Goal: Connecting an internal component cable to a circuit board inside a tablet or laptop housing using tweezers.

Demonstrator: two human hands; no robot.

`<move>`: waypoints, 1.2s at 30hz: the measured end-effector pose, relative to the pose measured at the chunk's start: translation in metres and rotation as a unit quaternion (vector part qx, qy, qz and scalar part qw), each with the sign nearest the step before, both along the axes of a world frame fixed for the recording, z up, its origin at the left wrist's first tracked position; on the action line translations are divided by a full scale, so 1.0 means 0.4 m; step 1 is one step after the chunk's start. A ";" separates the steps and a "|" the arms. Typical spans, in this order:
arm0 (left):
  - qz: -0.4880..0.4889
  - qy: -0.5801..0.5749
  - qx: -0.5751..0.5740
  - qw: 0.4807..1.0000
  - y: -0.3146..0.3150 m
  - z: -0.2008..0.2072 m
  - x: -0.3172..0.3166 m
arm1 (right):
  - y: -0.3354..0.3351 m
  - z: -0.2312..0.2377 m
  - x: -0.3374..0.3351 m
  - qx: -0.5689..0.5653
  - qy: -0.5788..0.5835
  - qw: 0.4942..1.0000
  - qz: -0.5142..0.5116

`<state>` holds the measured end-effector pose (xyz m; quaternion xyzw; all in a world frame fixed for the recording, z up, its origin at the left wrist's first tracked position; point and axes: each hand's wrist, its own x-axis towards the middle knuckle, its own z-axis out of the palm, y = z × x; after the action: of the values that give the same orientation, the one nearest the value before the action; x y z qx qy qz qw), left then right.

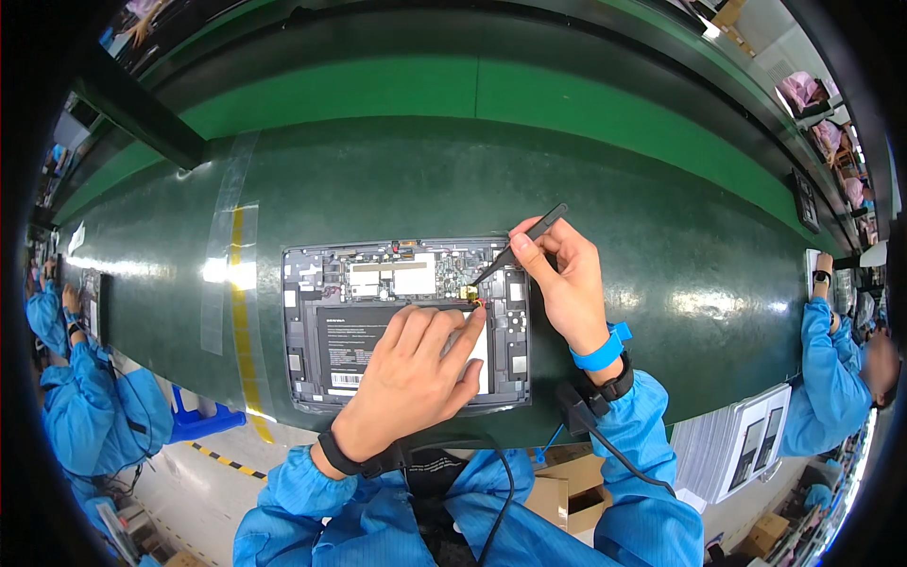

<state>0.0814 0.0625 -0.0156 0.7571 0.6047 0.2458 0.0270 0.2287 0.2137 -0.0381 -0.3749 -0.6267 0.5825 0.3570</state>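
An opened laptop base (pixel 295 364) lies flat before me, its circuit board (pixel 453 265) along the far side and a black battery (pixel 348 340) along the near side. My left hand (pixel 414 370) rests over the battery, fingers stretched out. Its index fingertip touches down by thin red and yellow wires (pixel 479 302) at the board's edge. Between thumb and fingers my right hand (pixel 574 288) pinches black tweezers (pixel 540 227), slanting down to the left. Their tip is at a small yellow piece (pixel 468 292) beside those wires; whether it touches cannot be made out.
The laptop base sits on a green bench (pixel 661 246) with yellow tape (pixel 244 331) to its left. A stack of flat panels (pixel 727 454) stands at the lower right, by a cardboard box (pixel 576 491). Co-workers in blue sleeves sit at both sides. Black cables hang by my arms.
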 end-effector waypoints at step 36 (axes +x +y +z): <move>0.005 0.030 -0.015 0.999 -0.005 0.002 0.000 | -0.009 -0.009 0.049 -0.011 0.068 0.995 0.072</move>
<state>0.0813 0.0605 -0.0146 0.7605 0.6127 0.2140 0.0192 0.2485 0.2100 -0.0418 -0.2923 -0.6198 0.6378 0.3515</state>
